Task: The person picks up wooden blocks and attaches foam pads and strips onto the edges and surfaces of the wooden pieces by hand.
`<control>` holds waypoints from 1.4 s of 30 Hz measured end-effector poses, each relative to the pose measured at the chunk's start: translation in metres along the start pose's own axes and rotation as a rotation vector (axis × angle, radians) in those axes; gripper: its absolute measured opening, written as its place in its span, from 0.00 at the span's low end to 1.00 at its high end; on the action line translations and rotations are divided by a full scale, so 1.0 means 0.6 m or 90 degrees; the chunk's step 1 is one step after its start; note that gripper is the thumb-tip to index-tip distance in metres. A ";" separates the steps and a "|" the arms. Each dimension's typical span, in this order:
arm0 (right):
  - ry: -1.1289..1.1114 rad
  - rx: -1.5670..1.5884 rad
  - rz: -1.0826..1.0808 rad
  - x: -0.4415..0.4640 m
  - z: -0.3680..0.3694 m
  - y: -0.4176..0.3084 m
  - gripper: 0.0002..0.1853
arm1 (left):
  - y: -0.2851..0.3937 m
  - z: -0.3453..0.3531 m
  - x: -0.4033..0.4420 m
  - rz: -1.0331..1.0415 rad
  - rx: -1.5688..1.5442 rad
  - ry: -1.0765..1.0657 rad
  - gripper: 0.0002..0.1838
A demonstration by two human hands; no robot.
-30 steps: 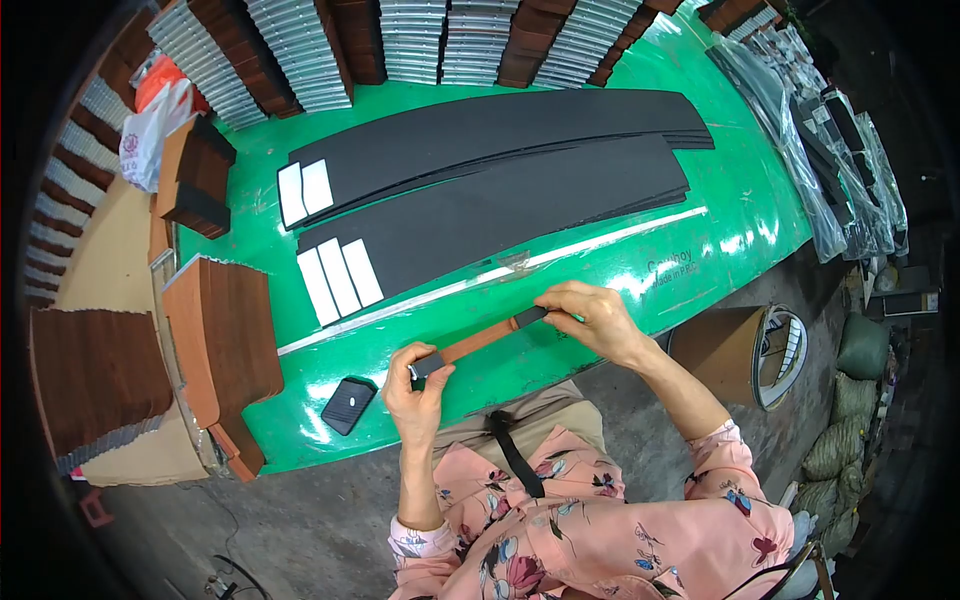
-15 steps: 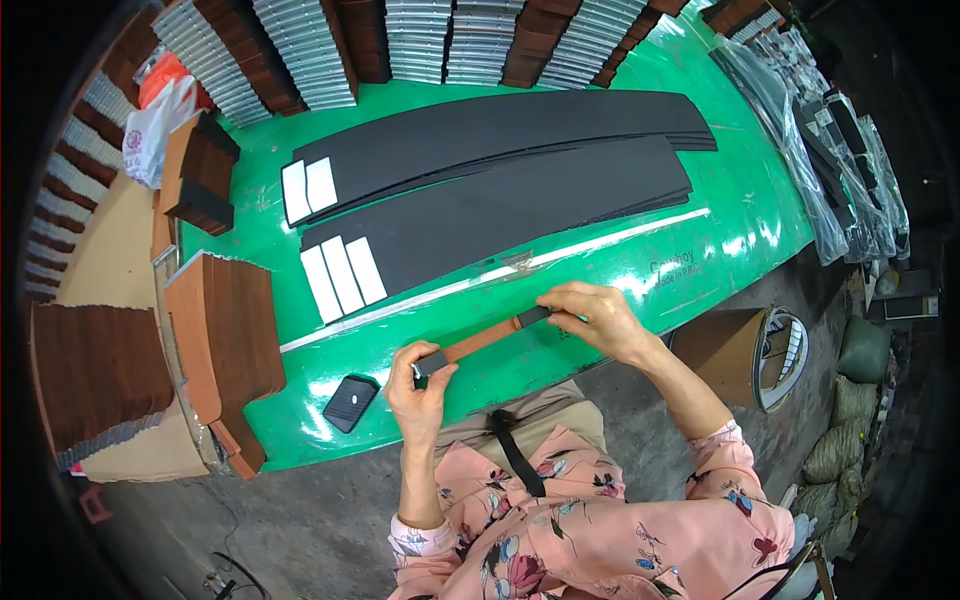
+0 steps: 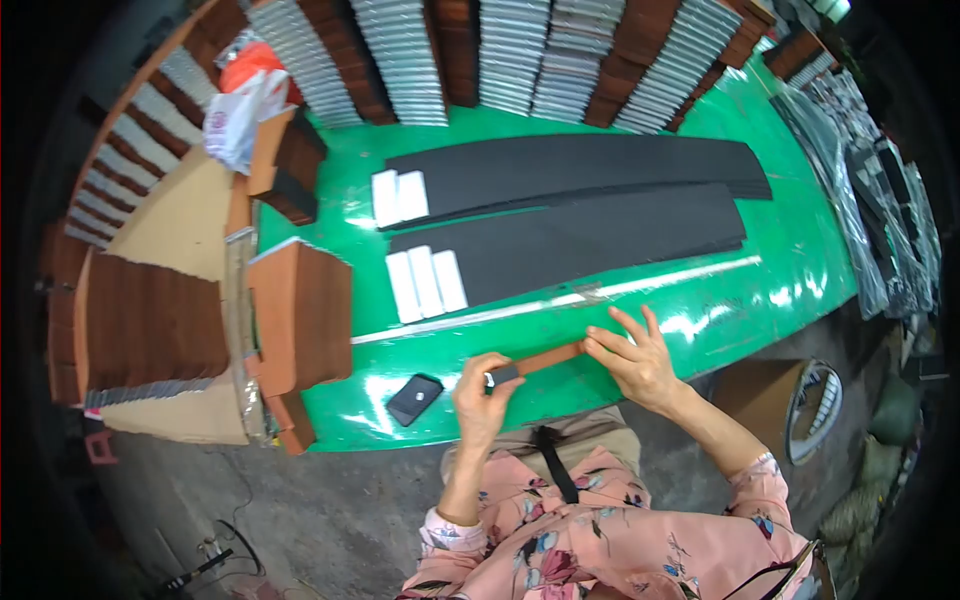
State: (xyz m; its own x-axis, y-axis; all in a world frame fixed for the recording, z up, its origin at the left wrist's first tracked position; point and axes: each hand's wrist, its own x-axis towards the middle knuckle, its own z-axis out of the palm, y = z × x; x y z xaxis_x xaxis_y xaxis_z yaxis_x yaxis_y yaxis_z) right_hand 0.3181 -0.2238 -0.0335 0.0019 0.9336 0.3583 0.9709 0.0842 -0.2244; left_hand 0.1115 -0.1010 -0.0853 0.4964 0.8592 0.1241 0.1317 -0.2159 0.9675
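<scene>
I've got the left hand [image 3: 482,395] pinching one end of the brown strip [image 3: 548,358]! Right hand [image 3: 645,372] at its other end, fingers splayed; gripping, I can't tell.

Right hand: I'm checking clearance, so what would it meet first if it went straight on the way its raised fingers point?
Probably the nearer black sheets, just past the white stripe, though depth is unclear and the right hand may pass above them.

Table [image 3: 800,240]: brightly lit, white glare patches along near edge and right side. Floor [image 3: 350,520]: dimmer, grey. Print [image 3: 726,307]: blurred, illegible. Cards [image 3: 402,286]: washed nearly plain white. Field: fisheye, edges bowed, corners black.
</scene>
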 end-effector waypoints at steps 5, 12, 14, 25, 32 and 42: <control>-0.084 0.507 0.229 0.007 0.004 0.020 0.19 | -0.006 -0.001 0.006 0.038 -0.005 0.008 0.17; -0.033 0.418 0.216 0.023 0.022 0.030 0.14 | 0.000 0.002 0.006 0.022 -0.002 0.006 0.18; -0.020 0.437 0.229 0.028 0.020 0.025 0.15 | 0.015 -0.008 -0.002 0.022 0.010 0.008 0.18; -0.074 0.593 0.204 0.154 -0.018 -0.017 0.13 | 0.063 -0.095 0.010 -0.084 -0.216 0.106 0.24; -0.156 0.746 0.428 0.097 -0.003 0.015 0.12 | 0.088 -0.138 -0.001 -0.109 0.045 0.140 0.22; -0.034 0.443 0.502 0.020 0.043 0.055 0.21 | 0.127 -0.269 0.062 0.116 0.831 0.418 0.24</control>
State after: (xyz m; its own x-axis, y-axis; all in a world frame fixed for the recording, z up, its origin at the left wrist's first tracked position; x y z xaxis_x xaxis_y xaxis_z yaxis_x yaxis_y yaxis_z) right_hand 0.3439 -0.2009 -0.0599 0.5456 0.8241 -0.1522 0.3483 -0.3882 -0.8532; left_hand 0.0013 -0.0108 0.0286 0.1679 0.7502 0.6395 0.9521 -0.2916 0.0921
